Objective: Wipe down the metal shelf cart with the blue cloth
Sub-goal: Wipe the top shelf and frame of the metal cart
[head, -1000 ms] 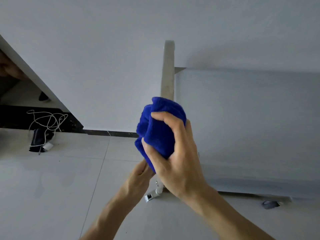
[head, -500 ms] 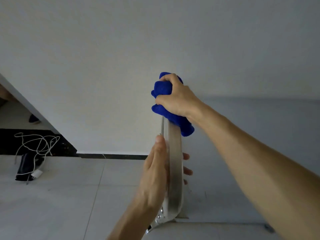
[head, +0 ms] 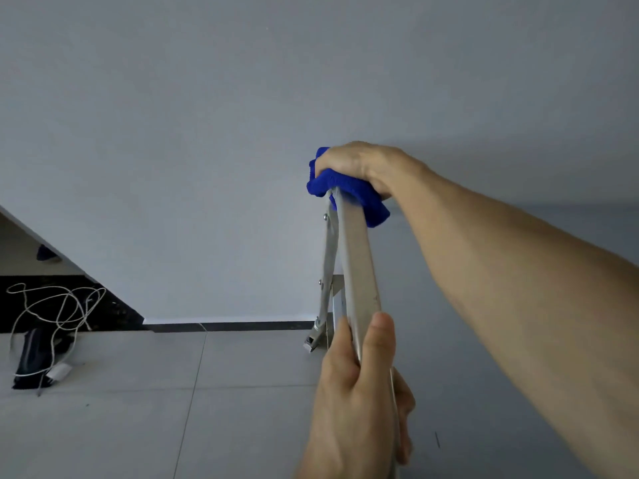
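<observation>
Right hand (head: pixel 356 164) is gripping the bunched blue cloth (head: pixel 345 191), fingers curled over it, pressing it onto the top end of a metal post (head: pixel 356 271) of the shelf cart. Cloth is wrapping around that top end, one fold hanging off the right side. Left hand (head: pixel 359 392) is holding the same post lower down, thumb lying up along its near face, fingers curled around the far side. A thinner metal strut (head: pixel 325 271) with screws is running down beside the post on the left, ending at a small foot (head: pixel 311 344) on the tiled floor (head: pixel 173 409). Grey flat surface to the right of the post, probably a cart shelf, can't tell for sure. White wall (head: pixel 207 133) is standing behind. Far left on the floor: a tangled white cable (head: pixel 52 305) lying over a dark bag-like item (head: pixel 33 361), contents not showing. No readable writing or labels anywhere.
</observation>
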Tool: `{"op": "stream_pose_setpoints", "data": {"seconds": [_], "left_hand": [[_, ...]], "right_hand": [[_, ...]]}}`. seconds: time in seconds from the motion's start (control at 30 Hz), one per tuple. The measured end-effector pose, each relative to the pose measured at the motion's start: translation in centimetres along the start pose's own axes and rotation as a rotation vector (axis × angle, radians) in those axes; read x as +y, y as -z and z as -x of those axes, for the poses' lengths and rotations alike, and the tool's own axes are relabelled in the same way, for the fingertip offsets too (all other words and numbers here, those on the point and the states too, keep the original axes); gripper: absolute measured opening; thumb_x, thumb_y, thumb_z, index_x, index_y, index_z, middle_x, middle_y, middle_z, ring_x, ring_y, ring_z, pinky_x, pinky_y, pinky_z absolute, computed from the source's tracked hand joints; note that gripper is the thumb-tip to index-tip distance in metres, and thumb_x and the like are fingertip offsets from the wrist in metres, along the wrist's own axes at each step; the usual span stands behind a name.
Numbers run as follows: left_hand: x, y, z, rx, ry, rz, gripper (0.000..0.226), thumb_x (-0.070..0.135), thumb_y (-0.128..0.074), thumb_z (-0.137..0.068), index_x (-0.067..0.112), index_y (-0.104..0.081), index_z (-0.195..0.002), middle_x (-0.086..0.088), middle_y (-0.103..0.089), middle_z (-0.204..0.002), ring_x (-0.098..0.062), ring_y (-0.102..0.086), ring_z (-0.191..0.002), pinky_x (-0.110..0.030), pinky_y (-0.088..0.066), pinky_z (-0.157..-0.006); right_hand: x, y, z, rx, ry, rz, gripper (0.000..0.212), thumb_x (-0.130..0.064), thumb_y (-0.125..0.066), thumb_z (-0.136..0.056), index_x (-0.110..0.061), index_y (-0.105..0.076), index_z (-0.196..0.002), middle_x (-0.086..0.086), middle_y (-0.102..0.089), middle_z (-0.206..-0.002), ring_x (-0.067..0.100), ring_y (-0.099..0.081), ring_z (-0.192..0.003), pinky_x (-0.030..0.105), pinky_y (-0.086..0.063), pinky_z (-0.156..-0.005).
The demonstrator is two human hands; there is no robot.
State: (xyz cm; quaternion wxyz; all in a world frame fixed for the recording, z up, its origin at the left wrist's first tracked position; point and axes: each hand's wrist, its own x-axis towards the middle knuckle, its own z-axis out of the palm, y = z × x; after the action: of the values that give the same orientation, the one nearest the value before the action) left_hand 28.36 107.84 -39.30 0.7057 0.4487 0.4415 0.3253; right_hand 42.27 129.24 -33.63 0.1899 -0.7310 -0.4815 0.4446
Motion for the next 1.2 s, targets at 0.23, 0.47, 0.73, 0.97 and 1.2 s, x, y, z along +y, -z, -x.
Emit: {"op": "stream_pose_setpoints", "data": {"seconds": [0.23, 0.47, 0.73, 0.97, 1.2], "left_hand": [[0.1, 0.2, -0.3, -0.017, 0.008, 0.02, 0.037, 0.063, -0.046, -0.08, 0.027, -0.052, -0.084, -0.005, -0.043, -0.047, -0.023, -0.037, -0.037, -0.027, -0.038, -0.043], [0.0, 0.0, -0.3, 0.027, -0.011, 0.043, 0.04, 0.058, -0.047, -0.091, 0.018, -0.051, -0.091, -0.007, -0.042, -0.05, -0.021, -0.036, -0.039, -0.027, -0.037, -0.042], [-0.1, -0.3, 0.2, 0.07, -0.098, -0.006, 0.043, 0.055, -0.049, -0.091, 0.014, -0.058, -0.088, -0.003, -0.044, -0.05, -0.019, -0.037, -0.039, -0.028, -0.039, -0.04], [-0.9, -0.4, -0.2, 0.097, -0.205, -0.066, 0.035, 0.047, -0.058, -0.088, 0.012, -0.057, -0.09, -0.001, -0.043, -0.049, -0.017, -0.036, -0.035, -0.023, -0.035, -0.037], [-1.6, -0.3, 0.0, 0.134, -0.384, -0.203, 0.037, 0.042, -0.053, -0.092, 0.007, -0.061, -0.101, -0.001, -0.058, -0.06, -0.017, -0.053, -0.042, -0.026, -0.047, -0.043]], "right_hand": [[0.2, -0.4, -0.5, 0.101, 0.128, 0.078, 0.017, -0.008, -0.06, -0.061, -0.022, -0.052, -0.055, 0.003, -0.045, -0.075, 0.023, -0.038, -0.071, 0.035, -0.032, -0.068], [3.5, -2.4, 3.9, 0.216, 0.397, -0.221, 0.011, -0.017, -0.052, -0.079, -0.012, -0.057, -0.088, 0.007, -0.059, -0.092, 0.02, -0.054, -0.074, 0.022, -0.046, -0.064], [13.4, -5.6, 13.7, -0.221, 0.539, -1.094, 0.038, -0.015, -0.034, -0.097, -0.002, -0.052, -0.128, 0.016, -0.05, -0.089, 0.032, -0.051, -0.073, 0.048, -0.052, -0.073], [19.8, -7.9, 17.0, -0.158, 0.6, -1.093, 0.047, -0.025, -0.037, -0.098, 0.0, -0.047, -0.137, 0.02, -0.05, -0.108, 0.036, -0.043, -0.097, 0.05, -0.037, -0.083], [22.4, -9.0, 17.3, -0.002, 0.724, -1.061, 0.045, -0.024, -0.035, -0.1, 0.001, -0.05, -0.134, 0.011, -0.043, -0.101, 0.029, -0.038, -0.09, 0.045, -0.038, -0.079]]}}
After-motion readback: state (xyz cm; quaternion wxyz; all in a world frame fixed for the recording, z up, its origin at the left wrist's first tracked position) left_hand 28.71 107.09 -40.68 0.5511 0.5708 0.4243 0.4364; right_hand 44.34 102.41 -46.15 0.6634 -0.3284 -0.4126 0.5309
